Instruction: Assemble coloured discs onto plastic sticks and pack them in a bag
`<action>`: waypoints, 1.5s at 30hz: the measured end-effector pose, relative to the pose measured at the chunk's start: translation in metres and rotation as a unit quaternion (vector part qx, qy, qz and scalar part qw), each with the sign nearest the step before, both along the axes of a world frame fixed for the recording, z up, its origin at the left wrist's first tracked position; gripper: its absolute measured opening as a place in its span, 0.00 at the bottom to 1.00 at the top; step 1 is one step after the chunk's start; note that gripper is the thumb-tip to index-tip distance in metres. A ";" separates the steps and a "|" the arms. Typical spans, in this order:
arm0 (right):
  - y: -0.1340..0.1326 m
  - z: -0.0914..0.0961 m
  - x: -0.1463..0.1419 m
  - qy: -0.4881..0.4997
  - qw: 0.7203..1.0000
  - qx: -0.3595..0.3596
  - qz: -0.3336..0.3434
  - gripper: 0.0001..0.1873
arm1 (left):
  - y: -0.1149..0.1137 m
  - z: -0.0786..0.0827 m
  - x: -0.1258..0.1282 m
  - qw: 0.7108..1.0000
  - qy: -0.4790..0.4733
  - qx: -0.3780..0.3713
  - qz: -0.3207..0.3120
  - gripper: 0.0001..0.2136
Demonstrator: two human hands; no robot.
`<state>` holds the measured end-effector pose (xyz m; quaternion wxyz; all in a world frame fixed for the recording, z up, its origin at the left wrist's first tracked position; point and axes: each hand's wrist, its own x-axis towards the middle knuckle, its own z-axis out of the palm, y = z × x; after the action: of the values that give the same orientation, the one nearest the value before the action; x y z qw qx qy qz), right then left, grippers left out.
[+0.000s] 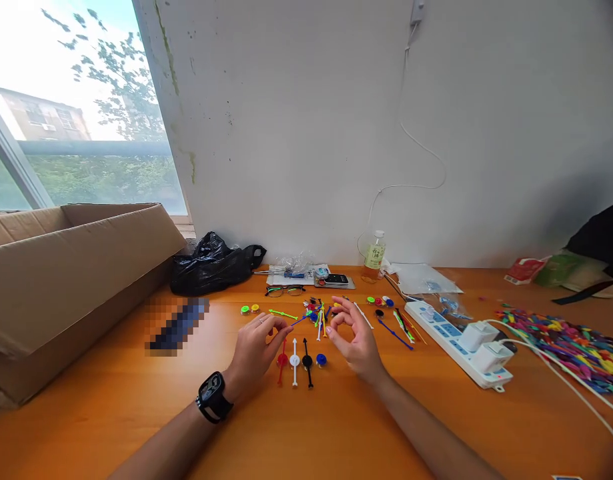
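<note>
- Left hand [256,350], watch at the wrist: pinches the blue stick [301,320] by one end, tip aimed at the right hand.
- Right hand [356,340]: fingers half-curled; whether they pinch anything, I cannot tell.
- Between them, on the table [306,433]: red pin [282,360], white pin [295,360], black pin [307,361] and blue cap [321,359].
- Beyond: loose pile of sticks [319,313]. I judge a firm, level grip keeps the stick clear of it.

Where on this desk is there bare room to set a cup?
Bare wood runs along the near edge of the table, around both forearms, leftward to the cardboard box. Crowded: the coloured sticks between the left hand, pinching a blue stick, and the right hand; also the power strip and colourful pile.
</note>
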<state>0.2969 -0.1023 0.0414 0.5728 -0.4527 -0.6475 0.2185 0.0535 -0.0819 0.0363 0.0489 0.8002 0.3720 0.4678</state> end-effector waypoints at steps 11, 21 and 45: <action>0.005 -0.010 0.001 0.050 0.997 -0.026 0.060 0.25 | -0.002 0.001 0.001 1.000 0.006 0.005 -0.006 0.11; 0.010 -0.015 -0.002 0.162 0.968 -0.129 0.141 0.21 | -0.006 0.000 0.002 0.996 -0.024 -0.062 -0.067 0.12; 0.010 -0.014 -0.002 0.247 0.931 -0.189 0.191 0.20 | -0.017 0.009 0.007 0.989 0.008 -0.069 -0.130 0.09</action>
<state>0.2952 -0.0926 0.0276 0.5658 -0.3525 -0.5061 0.5472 0.0608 -0.0988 0.0453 0.1611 0.8402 0.2965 0.4244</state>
